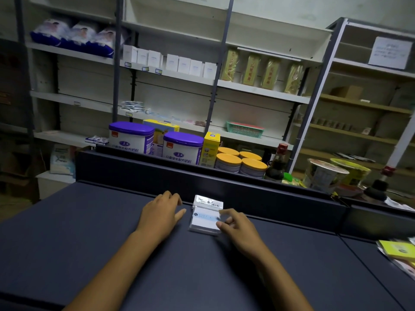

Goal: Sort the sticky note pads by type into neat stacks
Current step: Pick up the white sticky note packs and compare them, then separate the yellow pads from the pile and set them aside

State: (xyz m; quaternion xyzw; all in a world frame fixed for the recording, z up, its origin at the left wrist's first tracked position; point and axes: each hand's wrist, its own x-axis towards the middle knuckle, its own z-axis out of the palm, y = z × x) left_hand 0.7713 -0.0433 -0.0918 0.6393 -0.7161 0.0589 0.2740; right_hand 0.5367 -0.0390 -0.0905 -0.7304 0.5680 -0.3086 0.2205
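A small stack of white and pale blue sticky note pads (pixel 204 221) lies on the dark counter (pixel 89 232), close to its raised back ledge. A second white pad (pixel 208 202) sits just behind it, touching the ledge. My right hand (pixel 238 230) rests at the stack's right edge, fingertips touching the top pad, fingers loosely bent. To the left of the stack lies my left hand (pixel 160 213), palm down on the counter, its thumb pointing toward the pads without touching them. More pads, yellow-green and pink (pixel 402 252), lie at the far right edge.
Behind the raised ledge (pixel 202 176) stand purple-lidded milk powder tins (pixel 182 148), orange-lidded jars (pixel 241 163), a dark sauce bottle (pixel 277 164) and instant noodle cups (pixel 325 173). Store shelves fill the background.
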